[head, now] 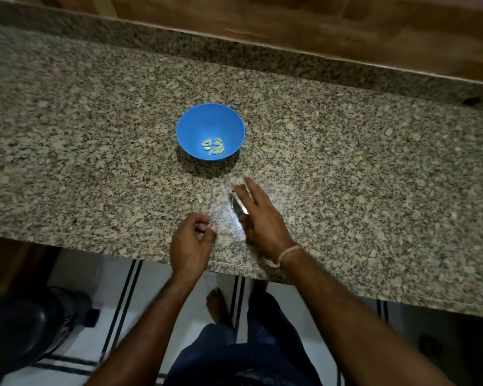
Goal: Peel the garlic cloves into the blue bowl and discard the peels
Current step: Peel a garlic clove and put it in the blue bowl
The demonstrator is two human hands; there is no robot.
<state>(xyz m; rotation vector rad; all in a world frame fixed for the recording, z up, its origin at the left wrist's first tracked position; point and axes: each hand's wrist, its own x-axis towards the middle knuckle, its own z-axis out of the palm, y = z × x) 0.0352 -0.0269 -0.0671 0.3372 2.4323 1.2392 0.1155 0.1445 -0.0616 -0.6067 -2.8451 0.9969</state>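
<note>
A person stands at a speckled granite counter (pixel 346 162), both bare hands near its front edge. The right hand (pixel 258 218) is stretched out with fingers straight and close together, its edge low against the stone as if to sweep. A small shiny metal thing (pixel 238 204), perhaps a knife blade, shows just beneath that hand; whether the thumb holds it cannot be told. A pale thread (pixel 286 253) circles the right wrist. Just beside it, the left hand (pixel 191 243) is curled, fingertips drawn in toward the thumb; something pale shows there, but whether it is peel, a clove or only fingernails is unclear. Further back on the counter, apart from both hands, sits the blue bowl (pixel 184 118), upright, with a small heap of pale peeled garlic cloves (pixel 213 147) in its bottom. No unpeeled cloves are visible anywhere, so the peeling seems done. What looks left is gathering and discarding the peels, though loose skins are hard to pick out against the mottled stone. A dark bin (pixel 25 327) stands on the floor at the lower left.
</note>
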